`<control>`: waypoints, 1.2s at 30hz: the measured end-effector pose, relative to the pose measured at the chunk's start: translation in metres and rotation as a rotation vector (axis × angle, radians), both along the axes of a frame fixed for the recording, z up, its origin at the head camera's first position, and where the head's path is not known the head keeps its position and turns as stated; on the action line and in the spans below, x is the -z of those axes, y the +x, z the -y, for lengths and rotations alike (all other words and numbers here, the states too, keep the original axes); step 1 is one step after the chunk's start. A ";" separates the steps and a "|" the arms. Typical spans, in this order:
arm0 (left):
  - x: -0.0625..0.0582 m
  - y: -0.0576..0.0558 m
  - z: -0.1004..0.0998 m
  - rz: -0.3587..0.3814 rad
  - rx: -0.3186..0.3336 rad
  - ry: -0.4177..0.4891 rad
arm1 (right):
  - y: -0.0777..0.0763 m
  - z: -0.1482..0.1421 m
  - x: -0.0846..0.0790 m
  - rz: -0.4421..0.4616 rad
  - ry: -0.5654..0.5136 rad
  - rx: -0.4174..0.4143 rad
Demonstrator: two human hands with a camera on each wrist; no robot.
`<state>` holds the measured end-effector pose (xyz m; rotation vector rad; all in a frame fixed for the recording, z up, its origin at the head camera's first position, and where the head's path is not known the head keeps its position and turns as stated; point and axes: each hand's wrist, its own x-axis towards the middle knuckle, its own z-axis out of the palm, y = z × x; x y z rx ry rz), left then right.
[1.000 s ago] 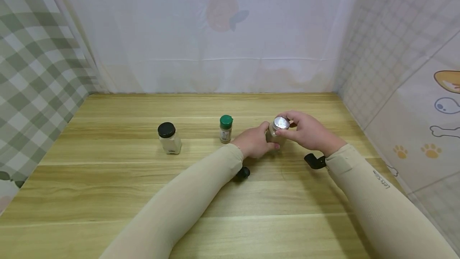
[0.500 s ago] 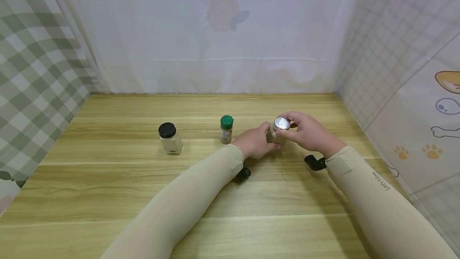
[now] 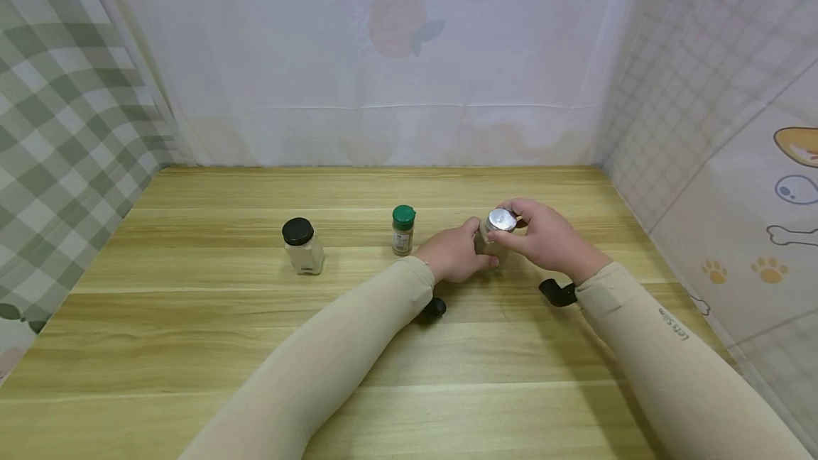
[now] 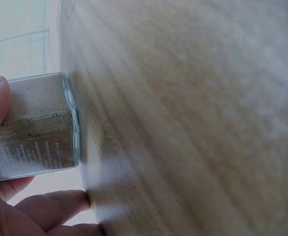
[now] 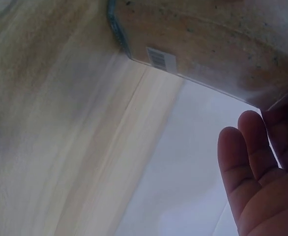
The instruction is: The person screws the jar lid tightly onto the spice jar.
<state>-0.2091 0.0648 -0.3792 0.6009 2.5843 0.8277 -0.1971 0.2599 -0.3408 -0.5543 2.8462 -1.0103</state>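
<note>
A square-sided seasoning jar [image 4: 31, 128] of clear material stands on the table between the hands, filled with speckled brown powder and topped by a shiny silver lid [image 3: 501, 219]. My left hand [image 3: 450, 254] grips its body low down, with thumb and fingers on opposite sides. Its lower fingertips rest at the table surface in the left wrist view. My right hand [image 3: 545, 236] holds the lid's rim with thumb and forefinger. In the right wrist view the jar's side bears a barcode [image 5: 158, 59], and several other fingers [image 5: 232, 152] of that hand extend beside it.
A green-capped seasoning bottle [image 3: 402, 231] stands left of my left hand. Farther left is a black-lidded jar [image 3: 303, 247] with pale contents. Fabric sheets [image 3: 383, 126] hang behind the wooden table [image 3: 224, 346] and along both sides. Black wrist devices [image 3: 557, 292] sit under both wrists.
Both hands stay on the jar in nearly the same place. My right wrist has shifted slightly to the left; the other containers have not moved.
</note>
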 end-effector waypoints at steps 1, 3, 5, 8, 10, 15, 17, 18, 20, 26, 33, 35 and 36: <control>0.000 0.000 0.000 0.001 0.000 -0.001 | 0.000 0.000 0.000 0.000 -0.006 0.000; 0.000 0.000 0.000 0.005 -0.001 0.001 | 0.000 0.001 0.002 0.002 -0.015 0.004; -0.001 0.000 0.001 0.012 -0.002 0.005 | 0.001 0.002 0.003 0.000 -0.021 0.008; -0.001 0.001 0.001 0.022 -0.004 0.011 | 0.002 0.003 0.004 0.002 -0.025 0.017; -0.001 0.001 0.001 0.025 -0.004 0.011 | 0.002 0.003 0.004 0.002 -0.027 0.021; -0.002 0.001 0.001 0.033 -0.003 0.011 | 0.001 0.002 0.006 -0.010 -0.030 0.017; -0.002 0.000 0.001 0.038 -0.003 0.011 | 0.000 0.001 0.006 -0.011 -0.026 0.013; -0.002 0.000 0.001 0.038 -0.002 0.011 | 0.000 0.000 0.006 -0.009 -0.022 0.012; -0.001 0.000 0.001 0.037 0.000 0.008 | -0.001 -0.001 0.006 -0.003 -0.016 0.008; -0.002 0.000 0.001 0.035 0.002 0.006 | -0.001 -0.005 0.005 -0.014 -0.037 -0.061; -0.002 0.000 0.001 0.033 -0.002 0.000 | -0.001 -0.006 0.006 -0.032 -0.063 -0.093; -0.002 0.000 0.001 0.032 -0.003 0.001 | -0.001 -0.005 0.006 -0.021 -0.069 -0.084; -0.002 0.000 0.001 0.032 -0.004 0.001 | -0.001 -0.005 0.006 -0.017 -0.072 -0.079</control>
